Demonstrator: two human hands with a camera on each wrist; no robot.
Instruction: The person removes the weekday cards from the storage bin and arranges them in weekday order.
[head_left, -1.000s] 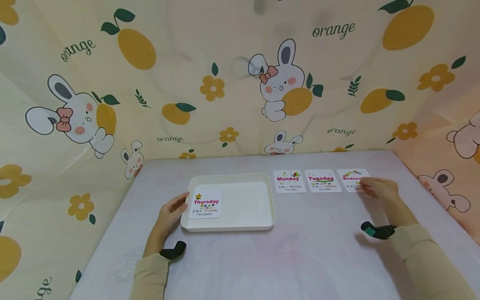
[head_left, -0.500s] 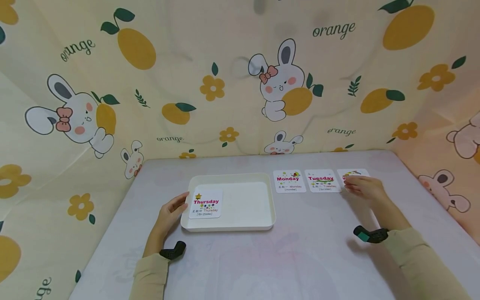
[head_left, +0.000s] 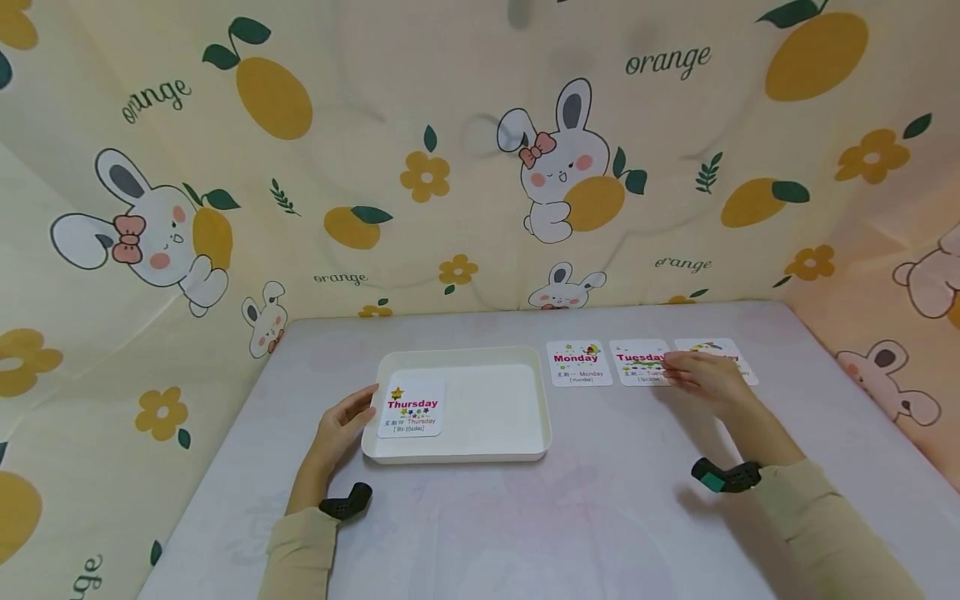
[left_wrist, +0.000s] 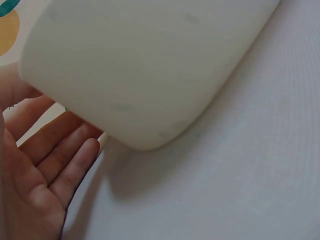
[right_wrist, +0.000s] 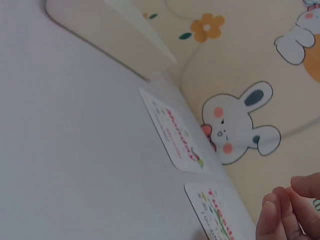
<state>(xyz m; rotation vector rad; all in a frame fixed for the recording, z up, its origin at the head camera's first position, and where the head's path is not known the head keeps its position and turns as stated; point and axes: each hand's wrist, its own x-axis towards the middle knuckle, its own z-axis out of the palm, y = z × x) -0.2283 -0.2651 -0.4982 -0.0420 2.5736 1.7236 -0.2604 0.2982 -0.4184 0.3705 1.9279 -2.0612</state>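
A white rectangular tray (head_left: 495,457) lies on the table with a Thursday card (head_left: 411,412) flat inside at its left. My left hand (head_left: 337,433) holds the tray by its left rim; the left wrist view shows that hand's fingers (left_wrist: 65,160) against the tray's wall. To the tray's right, a Monday card (head_left: 579,367), a Tuesday card (head_left: 633,367) and a Wednesday card (head_left: 748,375) lie in a row. My right hand (head_left: 708,379) hovers over the Tuesday and Wednesday cards, partly covering both. Its thumb and fingertips are close together with nothing visible between them.
A pale cloth covers the table (head_left: 480,533). Behind it hangs a patterned curtain (head_left: 465,108) with rabbits and oranges, which continues along both sides. Each wrist wears a black camera band, such as the right wrist camera (head_left: 726,477).
My right hand has moved left, from the Wednesday card's right edge to over the Tuesday card's right edge. More of the Wednesday card shows on its right. The left hand and tray have stayed put.
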